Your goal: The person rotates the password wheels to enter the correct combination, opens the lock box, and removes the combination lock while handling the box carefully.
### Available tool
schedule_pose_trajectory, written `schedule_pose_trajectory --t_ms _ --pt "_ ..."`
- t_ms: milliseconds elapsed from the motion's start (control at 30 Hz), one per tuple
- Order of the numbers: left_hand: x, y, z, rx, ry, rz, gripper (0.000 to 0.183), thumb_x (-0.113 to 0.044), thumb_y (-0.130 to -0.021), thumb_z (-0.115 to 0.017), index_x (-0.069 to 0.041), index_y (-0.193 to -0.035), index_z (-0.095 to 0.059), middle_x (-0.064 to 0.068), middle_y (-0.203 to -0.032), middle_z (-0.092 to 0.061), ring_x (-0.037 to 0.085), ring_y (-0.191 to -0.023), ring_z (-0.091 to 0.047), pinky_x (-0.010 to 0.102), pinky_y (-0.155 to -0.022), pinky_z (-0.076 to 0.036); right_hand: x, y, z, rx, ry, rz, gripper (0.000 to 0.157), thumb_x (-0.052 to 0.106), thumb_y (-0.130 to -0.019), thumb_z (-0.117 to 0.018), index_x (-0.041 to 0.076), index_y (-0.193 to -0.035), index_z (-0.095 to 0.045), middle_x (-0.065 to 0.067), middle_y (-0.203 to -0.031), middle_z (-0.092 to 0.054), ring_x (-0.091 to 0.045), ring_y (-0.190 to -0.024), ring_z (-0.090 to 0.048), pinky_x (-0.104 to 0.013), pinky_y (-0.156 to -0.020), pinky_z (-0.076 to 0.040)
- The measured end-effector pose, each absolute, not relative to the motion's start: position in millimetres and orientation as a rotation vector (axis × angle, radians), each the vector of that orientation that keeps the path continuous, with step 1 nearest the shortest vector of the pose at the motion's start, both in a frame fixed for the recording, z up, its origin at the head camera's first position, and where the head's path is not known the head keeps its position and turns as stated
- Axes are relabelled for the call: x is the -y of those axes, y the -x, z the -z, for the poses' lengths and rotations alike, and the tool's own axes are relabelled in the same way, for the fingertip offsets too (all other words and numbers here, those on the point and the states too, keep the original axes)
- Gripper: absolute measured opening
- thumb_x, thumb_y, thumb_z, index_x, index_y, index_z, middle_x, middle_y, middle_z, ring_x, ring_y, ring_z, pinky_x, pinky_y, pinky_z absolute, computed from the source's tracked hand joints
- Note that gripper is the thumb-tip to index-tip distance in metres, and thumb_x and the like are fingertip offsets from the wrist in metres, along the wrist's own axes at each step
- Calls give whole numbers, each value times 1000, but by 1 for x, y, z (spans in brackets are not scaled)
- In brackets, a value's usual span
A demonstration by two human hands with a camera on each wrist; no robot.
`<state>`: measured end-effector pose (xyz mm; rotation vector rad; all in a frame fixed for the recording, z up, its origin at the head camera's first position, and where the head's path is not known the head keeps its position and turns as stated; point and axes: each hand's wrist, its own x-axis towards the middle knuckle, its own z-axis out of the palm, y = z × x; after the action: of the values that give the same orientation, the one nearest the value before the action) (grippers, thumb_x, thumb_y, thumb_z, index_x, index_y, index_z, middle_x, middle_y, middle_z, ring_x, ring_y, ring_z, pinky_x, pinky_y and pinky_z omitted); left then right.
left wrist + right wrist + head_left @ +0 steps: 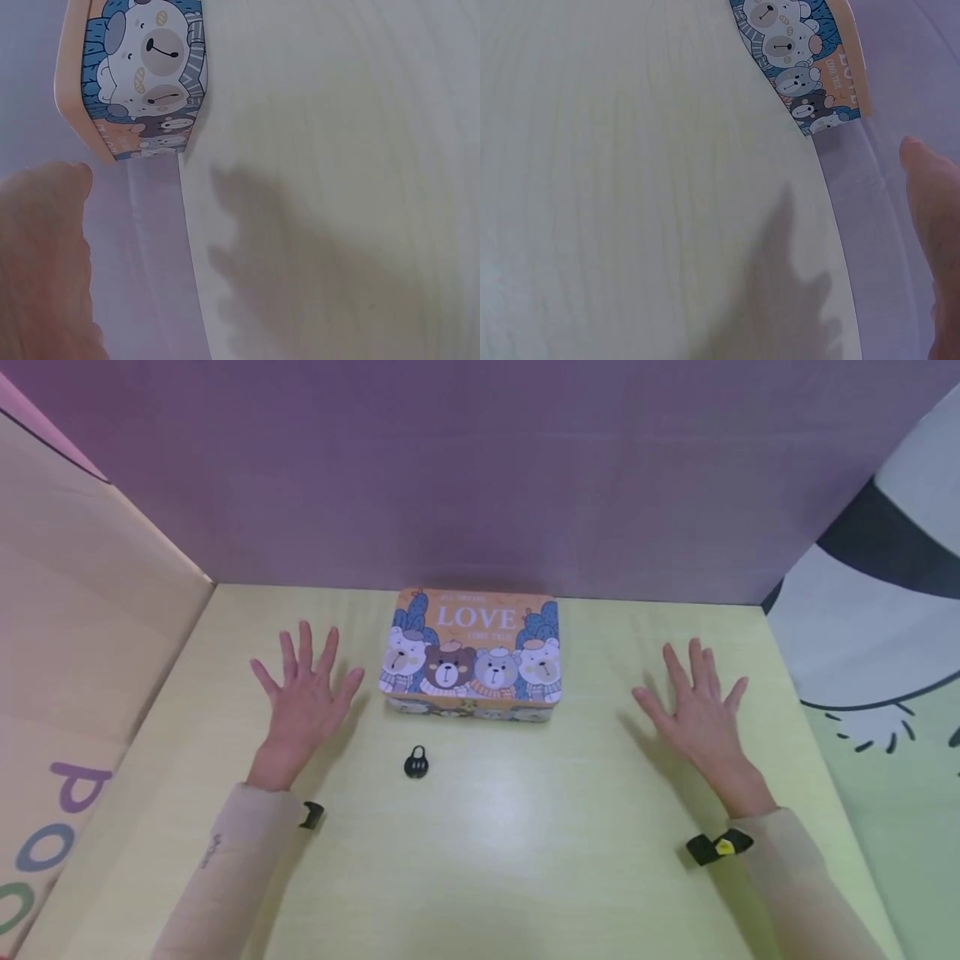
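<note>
A rectangular tin box (471, 653) with cartoon bears and the word LOVE on its lid lies closed at the back middle of the table. In front of it, slightly left, is a small black combination padlock (416, 764) with its shackle pointing away. My left hand (302, 706) is spread over the table left of the tin, fingers straight, holding nothing. On the other side, my right hand (699, 718) is likewise spread with straight fingers, farther from the tin. Both wrist views show the tin's end, printed with bears (154, 56), beyond part of each hand.
The pale wooden table (480, 860) meets a purple wall (480, 477) right behind the tin. A cream panel with coloured letters (67, 710) stands on the left, a green and white patterned panel (870, 652) on the right. Black straps (720, 846) show at the wrists.
</note>
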<state>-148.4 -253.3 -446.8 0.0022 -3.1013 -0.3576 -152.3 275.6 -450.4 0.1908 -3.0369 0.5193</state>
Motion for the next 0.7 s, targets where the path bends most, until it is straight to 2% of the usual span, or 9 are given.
schedule_pose_trajectory --t_ms 167,500,700 --pt "253 148 447 3106 15 392 74 -64 -100 -20 -22 -159 -5 8 -160 23 30 -141 32 66 -99 32 -276 153 450 3046 -202 -529 82 64 -95 -41 22 -159 -10 -10 -163 11 -28 -149 15 -69 -101 27" --pt "254 148 446 3107 21 382 73 -64 -100 -20 -26 -158 1 7 -159 24 29 -141 32 65 -99 32 -276 153 451 3050 -217 -531 83 64 -95 -42 21 -158 -11 -14 -164 6 -28 -149 14 -70 -102 26" --pt "253 148 446 3106 27 384 74 -65 -99 -19 -25 -158 -1 10 -161 21 29 -141 32 65 -100 32 -277 153 451 3056 -215 -530 83 64 -95 -42 20 -158 -12 -11 -164 9 -30 -149 13 -70 -102 26"
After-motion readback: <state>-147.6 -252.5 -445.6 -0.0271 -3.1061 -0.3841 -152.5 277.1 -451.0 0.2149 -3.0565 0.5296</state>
